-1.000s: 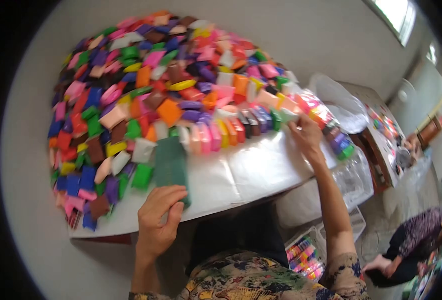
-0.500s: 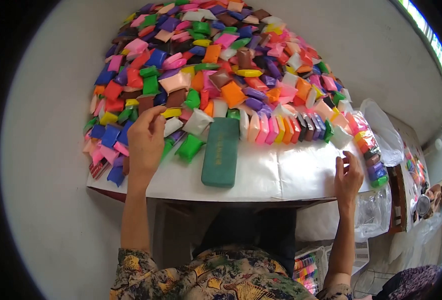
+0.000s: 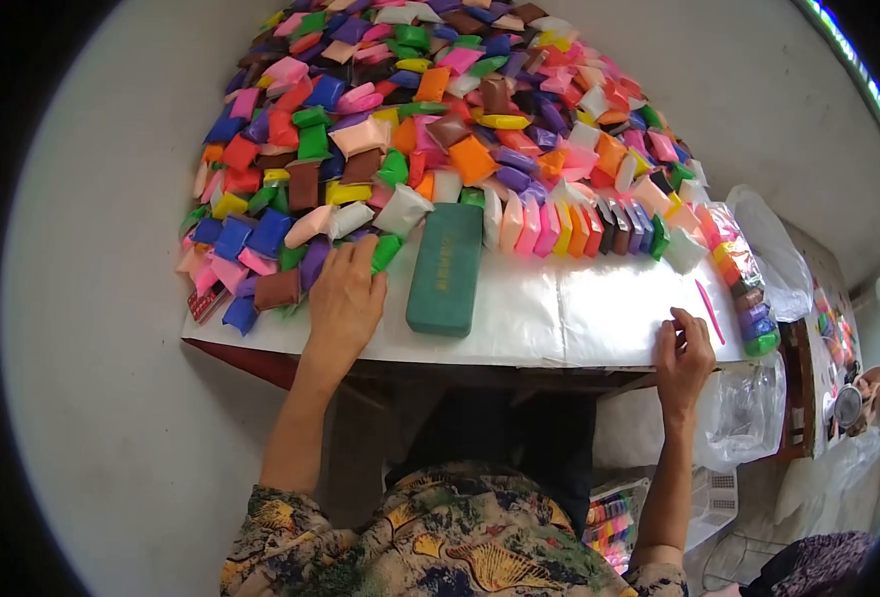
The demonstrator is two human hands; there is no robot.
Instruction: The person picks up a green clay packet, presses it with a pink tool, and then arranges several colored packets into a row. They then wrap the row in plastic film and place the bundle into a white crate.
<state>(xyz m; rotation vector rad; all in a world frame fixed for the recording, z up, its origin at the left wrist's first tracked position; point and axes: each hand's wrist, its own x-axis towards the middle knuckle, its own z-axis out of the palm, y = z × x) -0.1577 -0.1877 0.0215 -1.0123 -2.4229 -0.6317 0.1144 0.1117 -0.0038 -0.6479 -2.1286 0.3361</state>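
Note:
A big heap of small coloured clay packets (image 3: 440, 109) covers the far part of a white-covered table (image 3: 569, 323). A row of packets (image 3: 571, 229) stands on edge along the heap's near side. A dark green oblong case (image 3: 447, 269) lies in front of it. My left hand (image 3: 344, 300) rests palm down just left of the case, fingertips touching a green packet (image 3: 386, 249) and a purple one (image 3: 315, 262). My right hand (image 3: 684, 353) sits at the table's front edge with bent fingers and holds nothing. A thin pink stick (image 3: 709, 310) lies just beyond it.
A clear bag with a stacked column of packets (image 3: 741, 294) lies at the table's right end, beside a crumpled plastic bag (image 3: 770, 254). Under the table stands a box of coloured packets (image 3: 609, 522). Another person (image 3: 808, 575) is at the lower right.
My left hand came down from the heap to the table edge of the pile beside the green case. My right hand stayed near the front edge and curled its fingers.

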